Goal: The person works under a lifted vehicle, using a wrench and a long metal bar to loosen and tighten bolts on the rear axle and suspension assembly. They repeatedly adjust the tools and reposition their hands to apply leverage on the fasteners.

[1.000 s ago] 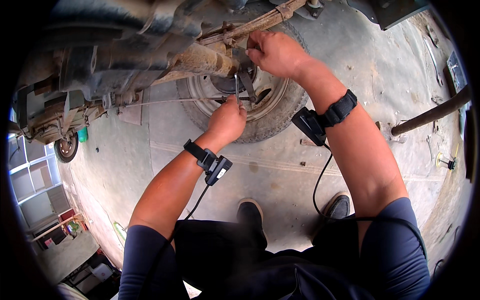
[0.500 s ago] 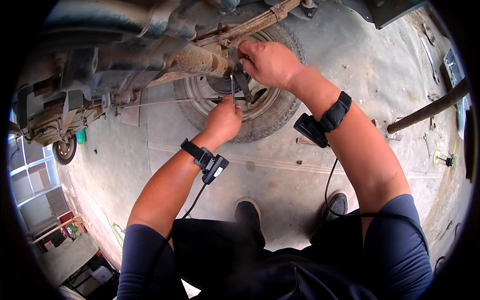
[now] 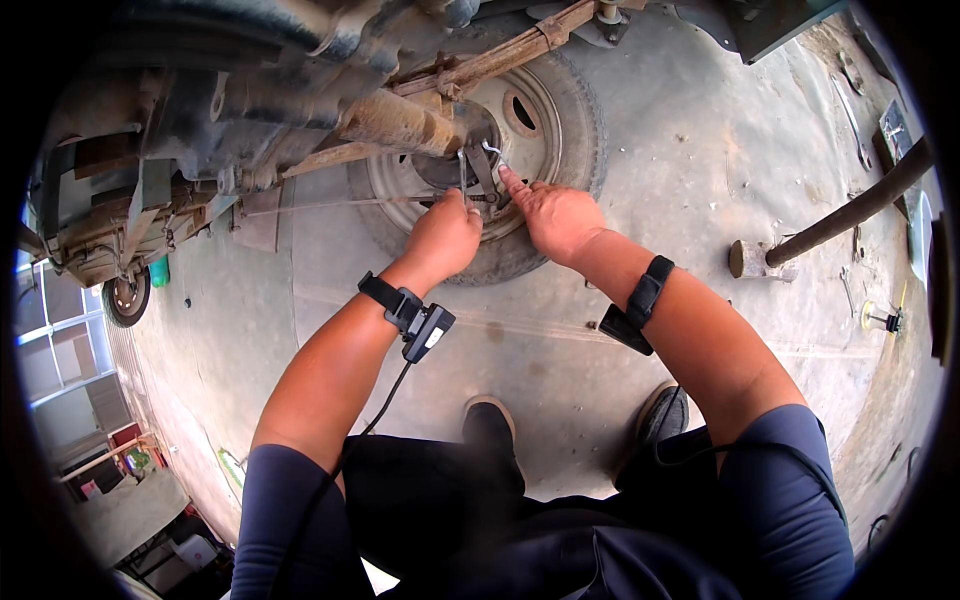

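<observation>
- Left hand (image 3: pixel 445 235) is folded round a slim metal tool (image 3: pixel 463 172), thumb and fingers closed on its lower end; the smooth, shiny shank stands up from the fist toward the hub.
- Right hand (image 3: pixel 565 222) has its index finger stretched out and the other fingers loosely bent; its fingertip meets a bright, crooked metal piece (image 3: pixel 492 149), but I cannot tell whether the piece is pinched or only touched.
- Both bright pieces sit in front of the wheel's centre, on either side of a flat, dull metal lever (image 3: pixel 481 170).
- Beneath the hands is a wheel: a round, dusty steel rim (image 3: pixel 541 95) with an oval slot, ringed by a grey rubber tyre (image 3: pixel 588 120) with blocky tread at its edge.
- A thick, tubular axle (image 3: pixel 405 122), rough with rust-brown grime, runs in from the left to the hub.
- Above it slants a leaf spring (image 3: pixel 515 50), its long, flat strips brown and scaly.
- A thin, straight rod (image 3: pixel 335 205) reaches the lever's lower end.
- Smooth, stained concrete floor (image 3: pixel 660 350) spreads around; to the right, a dark round pole (image 3: pixel 850 205) meets a short wooden block (image 3: pixel 750 259).
</observation>
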